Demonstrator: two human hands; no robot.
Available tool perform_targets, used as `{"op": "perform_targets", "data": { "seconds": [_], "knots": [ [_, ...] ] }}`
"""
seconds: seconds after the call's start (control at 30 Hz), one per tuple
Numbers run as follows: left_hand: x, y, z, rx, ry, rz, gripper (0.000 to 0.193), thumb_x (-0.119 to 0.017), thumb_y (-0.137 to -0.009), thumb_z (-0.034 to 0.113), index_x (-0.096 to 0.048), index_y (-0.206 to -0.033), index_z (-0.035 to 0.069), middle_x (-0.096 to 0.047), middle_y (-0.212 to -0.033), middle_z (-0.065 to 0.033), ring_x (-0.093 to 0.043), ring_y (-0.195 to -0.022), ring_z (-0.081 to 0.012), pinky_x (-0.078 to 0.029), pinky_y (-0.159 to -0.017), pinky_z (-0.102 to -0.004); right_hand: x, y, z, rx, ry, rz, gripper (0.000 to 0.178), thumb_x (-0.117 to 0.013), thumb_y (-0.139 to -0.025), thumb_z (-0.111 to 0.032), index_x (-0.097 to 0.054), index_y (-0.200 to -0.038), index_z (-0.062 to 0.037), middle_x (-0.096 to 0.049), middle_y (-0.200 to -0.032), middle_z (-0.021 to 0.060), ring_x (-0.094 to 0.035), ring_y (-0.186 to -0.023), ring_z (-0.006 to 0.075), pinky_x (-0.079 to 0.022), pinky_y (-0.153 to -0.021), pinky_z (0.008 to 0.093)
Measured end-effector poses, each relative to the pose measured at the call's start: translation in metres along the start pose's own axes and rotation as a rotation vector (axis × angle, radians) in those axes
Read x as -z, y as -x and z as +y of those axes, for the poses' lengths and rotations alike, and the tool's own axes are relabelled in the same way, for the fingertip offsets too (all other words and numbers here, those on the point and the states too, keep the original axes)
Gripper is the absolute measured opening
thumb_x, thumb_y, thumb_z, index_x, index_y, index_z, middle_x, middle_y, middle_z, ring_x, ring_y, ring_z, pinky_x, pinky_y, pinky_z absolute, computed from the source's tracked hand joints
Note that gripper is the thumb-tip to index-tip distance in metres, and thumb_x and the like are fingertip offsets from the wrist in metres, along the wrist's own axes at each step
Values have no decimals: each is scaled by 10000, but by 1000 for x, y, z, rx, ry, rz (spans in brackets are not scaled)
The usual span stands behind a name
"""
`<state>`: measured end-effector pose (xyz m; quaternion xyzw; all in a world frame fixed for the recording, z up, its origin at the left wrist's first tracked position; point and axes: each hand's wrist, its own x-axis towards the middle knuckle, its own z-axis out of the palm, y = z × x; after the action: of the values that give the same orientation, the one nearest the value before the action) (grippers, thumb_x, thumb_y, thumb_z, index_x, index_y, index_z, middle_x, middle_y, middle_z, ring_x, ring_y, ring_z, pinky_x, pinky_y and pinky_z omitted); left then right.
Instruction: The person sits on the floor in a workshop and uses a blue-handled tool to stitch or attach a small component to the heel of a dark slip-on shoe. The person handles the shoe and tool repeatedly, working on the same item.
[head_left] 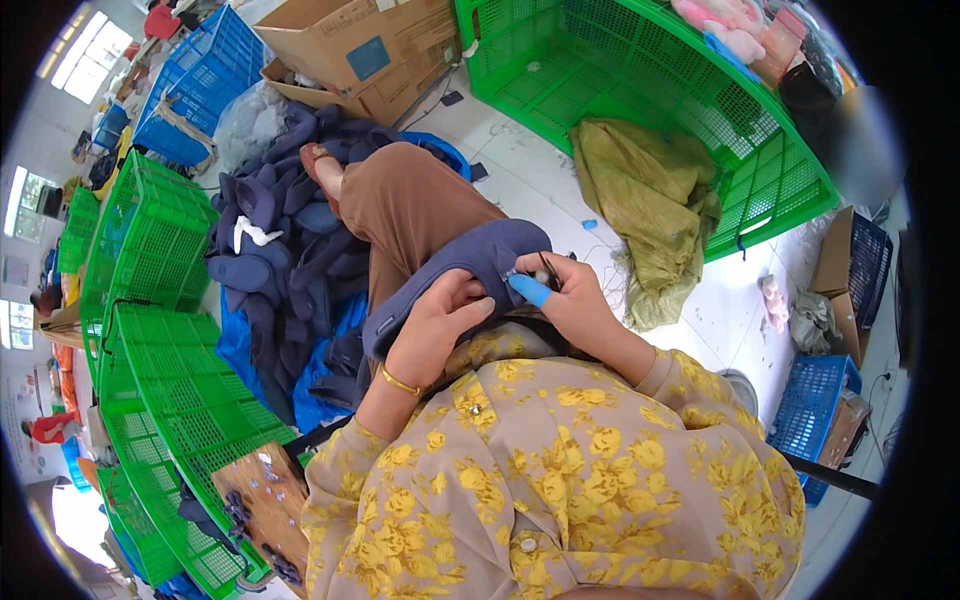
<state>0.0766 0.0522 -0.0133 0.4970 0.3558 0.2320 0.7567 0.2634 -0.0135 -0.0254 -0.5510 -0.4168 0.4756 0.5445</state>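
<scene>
Across my lap lies a navy padded fabric piece (pixel 437 289), long and curved, with a small pale label near its lower left end. My left hand (pixel 440 322) grips its near side, thumb and fingers closed on the cloth; a gold-coloured bangle circles the wrist. At the piece's right end, my right hand (pixel 562 300) is closed around a small dark tool (pixel 546 267) that looks like thread snips, mostly hidden by the fingers. A blue cover (pixel 529 290) wraps a digit of this hand, pressed near the fabric. The tool's tip is too small to make out.
To the left, similar navy padded pieces (pixel 262 274) are heaped on blue sheeting (pixel 335 350). Green mesh crates (pixel 160 235) line that side, near a wooden board (pixel 262 490). Ahead are cardboard boxes (pixel 340 45), a large green crate (pixel 640 55) and an olive sack (pixel 650 200).
</scene>
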Motion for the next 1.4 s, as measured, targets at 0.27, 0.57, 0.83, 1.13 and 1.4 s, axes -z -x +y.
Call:
{"op": "perform_targets", "data": {
  "seconds": [0.27, 0.57, 0.83, 1.13, 1.4],
  "knots": [
    [9, 11, -5, -49, 334, 192, 258, -558, -943, 77, -580, -1184, -10, -607, -1104, -61, -571, -979, -144, -456, -908, -285, -15, -39, -18, 13, 306, -126, 172, -705, -855, -165, -671, -950, -25, -616, -725, 10, -439, -599, 58, -393, -540, 253],
    [11, -1, -10, 25, 453, 268, 161, -580, -937, 103, -611, -1053, -4, -627, -970, -64, -588, -919, -159, -474, -879, -287, -19, -43, -22, 139, 482, -156, 151, -664, -843, -144, -636, -924, -20, -657, -801, 146, -584, -651, 256, -462, -618, 365],
    [11, -2, -6, 64, 444, 300, 147, -598, -926, 103, -613, -1035, 6, -636, -957, -66, -595, -905, -163, -475, -867, -289, -24, -39, -23, 253, 652, -114, 138, -645, -816, -144, -586, -869, -30, -628, -780, 169, -616, -727, 354, -477, -646, 433],
    [2, -6, 3, 108, 339, 366, 109, -638, -907, 148, -622, -957, 52, -633, -885, -27, -583, -821, -114, -456, -774, -254, -29, -39, -9, 329, 791, -52, 160, -621, -762, -82, -584, -915, -55, -649, -819, 144, -633, -761, 344, -491, -662, 449],
    [-9, -21, -1, 70, 159, 511, 103, -640, -882, 174, -611, -838, 86, -591, -758, 18, -523, -677, -58, -399, -621, -212, -29, -36, 1, 389, 710, 0, 179, -632, -743, -71, -584, -915, -62, -652, -850, 130, -635, -787, 335, -490, -651, 433]
  ]
}}
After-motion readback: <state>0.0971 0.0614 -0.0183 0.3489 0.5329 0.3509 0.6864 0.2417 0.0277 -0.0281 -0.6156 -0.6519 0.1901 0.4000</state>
